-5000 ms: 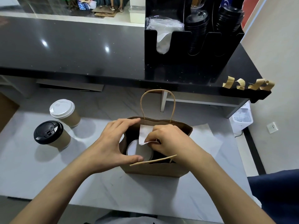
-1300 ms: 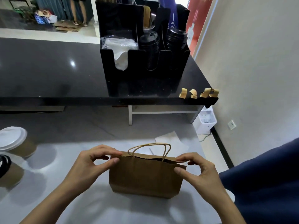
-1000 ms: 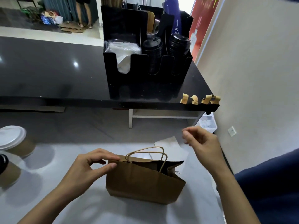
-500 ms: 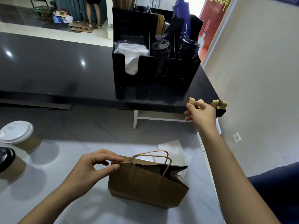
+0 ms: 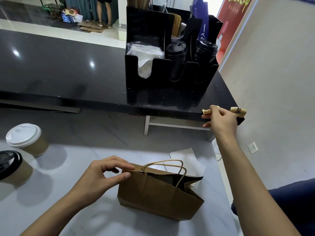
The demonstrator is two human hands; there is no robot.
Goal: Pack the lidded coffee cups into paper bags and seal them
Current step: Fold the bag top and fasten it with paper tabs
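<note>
A brown paper bag (image 5: 158, 198) with twine handles stands on the white table (image 5: 51, 210); its contents are hidden and its right corner gapes a little. My left hand (image 5: 102, 178) pinches the bag's top left edge. My right hand (image 5: 221, 120) is stretched out to the black counter's corner, where its fingers pinch one of the brown tape strips (image 5: 207, 111) stuck along the edge. A white-lidded cup (image 5: 27, 138) and a black-lidded cup (image 5: 12, 167) stand at the far left.
A black organizer (image 5: 170, 65) with napkins and stacked black lids sits on the raised black counter (image 5: 59, 70). A white paper sheet (image 5: 185, 157) lies behind the bag. More tape strips (image 5: 238, 111) hang at the counter corner. The wall is close on the right.
My right hand let go of the bag's right edge, rose to the counter corner and took hold of a tape strip. The left hand kept its pinch on the bag.
</note>
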